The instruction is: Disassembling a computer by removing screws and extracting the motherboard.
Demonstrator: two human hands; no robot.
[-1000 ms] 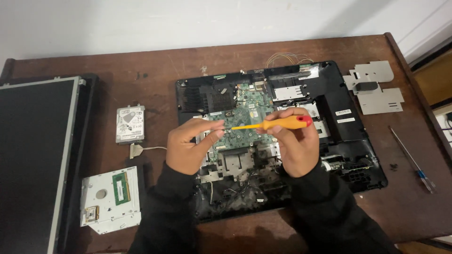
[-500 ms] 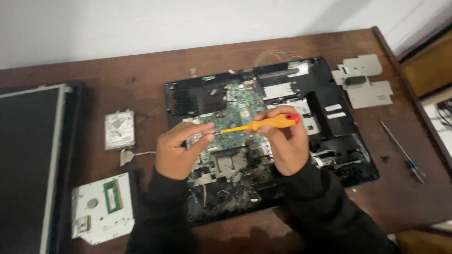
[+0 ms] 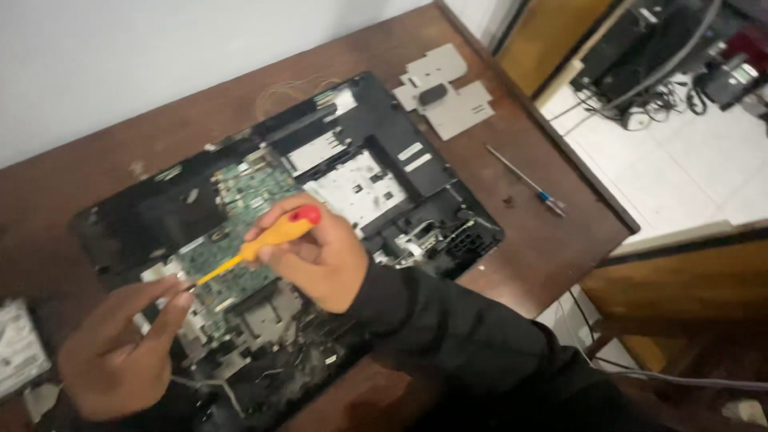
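An opened black laptop base (image 3: 400, 152) lies on a brown wooden table (image 3: 552, 232), its green circuit board (image 3: 240, 232) exposed. My right hand (image 3: 316, 256) grips a yellow screwdriver with a red cap (image 3: 268, 236), its tip pointing down-left at the board near my left fingertips. My left hand (image 3: 116, 344) hovers over the lower left part of the board, fingers apart, thumb and forefinger close to the screwdriver tip. Whether it pinches anything is blurred.
Grey metal cover plates (image 3: 444, 88) lie at the table's far right corner. A thin screwdriver with a blue band (image 3: 528, 182) rests near the right edge. A silver hard drive (image 3: 18, 352) shows at the left edge. Cables and devices (image 3: 680, 64) sit on the tiled floor beyond.
The view has swung right and tilted, bringing the floor and table corner into sight. Both hands stay over the board; the screwdriver now slants down-left.
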